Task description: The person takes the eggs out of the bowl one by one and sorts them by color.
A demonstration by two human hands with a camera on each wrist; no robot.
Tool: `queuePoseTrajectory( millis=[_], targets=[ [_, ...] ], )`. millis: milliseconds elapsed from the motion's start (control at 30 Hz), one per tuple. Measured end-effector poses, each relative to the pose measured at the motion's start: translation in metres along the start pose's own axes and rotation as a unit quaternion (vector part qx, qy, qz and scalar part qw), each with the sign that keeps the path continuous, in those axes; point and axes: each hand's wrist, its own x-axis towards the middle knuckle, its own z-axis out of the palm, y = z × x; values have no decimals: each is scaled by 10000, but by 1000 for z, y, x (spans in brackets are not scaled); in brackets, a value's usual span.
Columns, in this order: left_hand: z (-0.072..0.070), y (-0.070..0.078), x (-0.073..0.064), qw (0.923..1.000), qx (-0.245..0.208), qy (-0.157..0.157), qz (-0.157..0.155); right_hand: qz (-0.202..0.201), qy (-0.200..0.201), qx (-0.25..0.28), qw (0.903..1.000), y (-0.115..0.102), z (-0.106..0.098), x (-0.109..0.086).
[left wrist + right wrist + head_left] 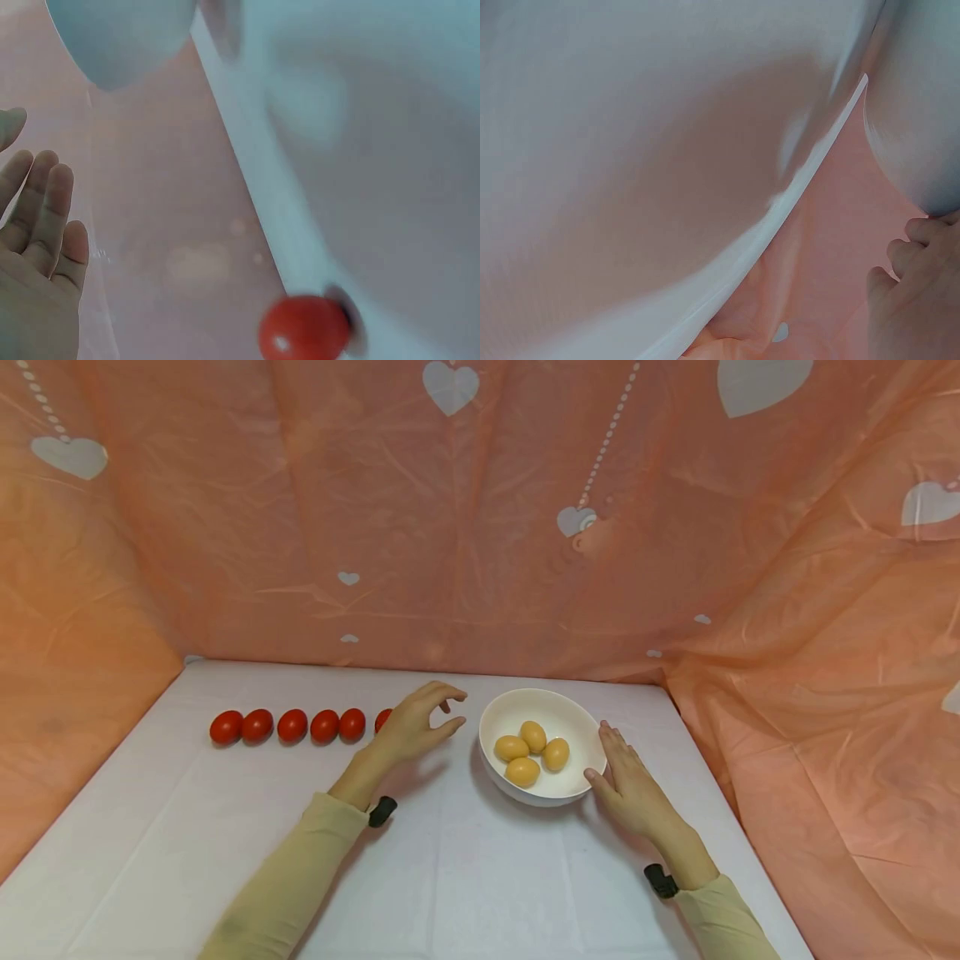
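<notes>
A white bowl [501,714] stands at the middle right of the table in the head view, with several small yellow oval fruits [522,772] inside. My right hand [630,785] rests against its right side, fingers fairly straight along the outside and thumb at the rim. Left of the bowl, my left hand [414,724] hovers with thumb and fingers apart and nothing between them. Several red tomatoes [292,726] lie in a row to its left; the wrist partly hides the rightmost tomato [382,719]. One tomato [304,328] also shows in the left wrist view.
A white cloth covers the table [487,877]. Orange sheeting [465,543] with pale hearts hangs behind and along both sides. Each wrist wears a black band, one on the left wrist [382,812] and one on the right wrist [660,881].
</notes>
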Motion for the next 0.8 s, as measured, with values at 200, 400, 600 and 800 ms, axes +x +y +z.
queuePoseTrajectory(
  millis=[200, 400, 600, 800],
  targets=[
    [18, 15, 15, 9995, -37, -225, 199, -19, 20, 37, 10000, 1, 0, 0],
    [36, 29, 30, 9976, -10, -553, 415, -33, 38, 25, 10000, 1, 0, 0],
    [54, 40, 44, 9942, 1, -913, 560, -8, 19, 44, 10000, 0, -1, -1],
    [72, 51, 58, 9880, 234, -1413, 584, 50, -22, 46, 10000, 1, 0, 1]
  ],
)
